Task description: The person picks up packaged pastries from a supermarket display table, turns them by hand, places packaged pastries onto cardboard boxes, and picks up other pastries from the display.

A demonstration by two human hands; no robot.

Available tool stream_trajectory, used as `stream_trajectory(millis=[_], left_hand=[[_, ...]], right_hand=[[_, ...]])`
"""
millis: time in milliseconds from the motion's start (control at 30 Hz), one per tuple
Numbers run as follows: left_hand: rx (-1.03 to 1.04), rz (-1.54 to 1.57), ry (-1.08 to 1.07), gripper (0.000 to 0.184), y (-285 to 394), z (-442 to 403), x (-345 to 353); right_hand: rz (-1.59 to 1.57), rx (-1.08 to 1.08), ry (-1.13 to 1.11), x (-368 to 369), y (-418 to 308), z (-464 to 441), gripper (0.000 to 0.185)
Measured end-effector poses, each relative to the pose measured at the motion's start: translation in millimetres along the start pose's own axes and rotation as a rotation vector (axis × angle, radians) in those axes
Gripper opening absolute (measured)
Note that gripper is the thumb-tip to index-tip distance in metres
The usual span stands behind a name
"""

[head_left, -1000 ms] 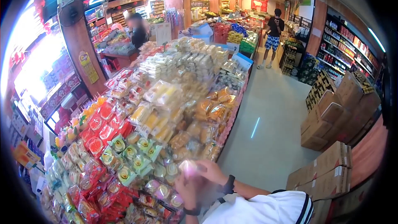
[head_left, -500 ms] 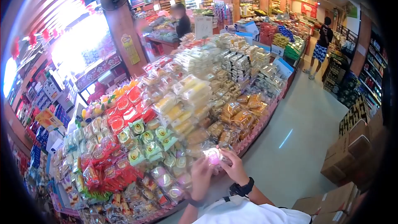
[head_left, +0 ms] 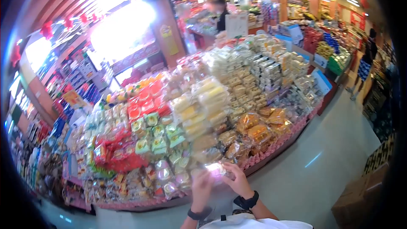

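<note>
A small packet of pink pastry (head_left: 215, 169) in clear, shiny wrap is held between my two hands, just over the near edge of the display. My right hand (head_left: 238, 182) grips its right side with fingers and thumb. At its left side is my left hand (head_left: 202, 186), fingers curled against the wrap and somewhat smeared. Right below the hands, similar pink packets (head_left: 183, 179) lie on the display. Brown pastries in clear bags (head_left: 259, 133) are heaped to the right, and green-and-white packets (head_left: 159, 144) sit to the left.
The display's pink trimmed edge (head_left: 271, 161) runs diagonally in front of me. Stacks of yellow cakes (head_left: 207, 101) rise at the middle. A cardboard box (head_left: 360, 195) stands on the floor at right. One person (head_left: 366, 59) is in the far aisle, another (head_left: 221, 15) behind the display.
My view has turned left, so the display and the people appear farther right. Both hands stay at the pink pastry packet, now slightly lower in view.
</note>
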State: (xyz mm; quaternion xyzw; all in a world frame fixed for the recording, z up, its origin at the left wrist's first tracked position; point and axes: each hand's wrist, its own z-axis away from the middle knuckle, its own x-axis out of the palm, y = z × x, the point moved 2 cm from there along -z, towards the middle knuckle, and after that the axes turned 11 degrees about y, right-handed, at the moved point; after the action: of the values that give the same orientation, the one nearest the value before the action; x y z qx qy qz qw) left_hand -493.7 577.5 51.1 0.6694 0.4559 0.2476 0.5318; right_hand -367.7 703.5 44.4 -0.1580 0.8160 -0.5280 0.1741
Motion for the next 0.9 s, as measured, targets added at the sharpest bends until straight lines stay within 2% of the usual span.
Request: stream_trajectory(millis=[67,133,167,233,433,633,733,767,800,833,900], left_hand=[[-0.074,0.046,0.039,0.027,4,8,-3],[-0.088,0.030,0.044,0.039,1,15,-12],[-0.103,0.019,0.066,0.043,7,16,-15],[-0.126,-0.001,0.079,0.052,13,19,-25],[-0.065,-0.028,0.162,0.055,12,48,-72],[-0.215,0.156,0.211,0.065,3,88,-151],[-0.252,0.298,0.288,0.069,30,110,-191],[-0.283,0.238,0.308,0.070,26,119,-206],[-0.270,0.256,0.343,0.069,26,128,-217],[-0.257,0.273,0.377,0.069,26,137,-229],[-0.241,0.284,0.452,0.069,30,153,-249]], right_hand=[[-0.032,0.024,-0.056,2,-4,-2,0.037],[-0.109,0.077,-0.097,5,-11,-2,0.037],[-0.077,-0.009,-0.096,6,-19,-3,0.036],[-0.075,-0.043,-0.117,12,-23,1,0.036],[-0.146,-0.017,-0.242,46,-45,26,0.035],[-0.217,-0.027,-0.388,101,-88,74,0.034],[-0.284,-0.031,-0.464,128,-106,107,0.033],[-0.310,-0.015,-0.490,137,-113,118,0.033],[-0.335,0.003,-0.515,144,-118,129,0.033],[-0.324,-0.070,-0.551,152,-122,138,0.036],[-0.359,-0.021,-0.591,167,-132,158,0.039]])
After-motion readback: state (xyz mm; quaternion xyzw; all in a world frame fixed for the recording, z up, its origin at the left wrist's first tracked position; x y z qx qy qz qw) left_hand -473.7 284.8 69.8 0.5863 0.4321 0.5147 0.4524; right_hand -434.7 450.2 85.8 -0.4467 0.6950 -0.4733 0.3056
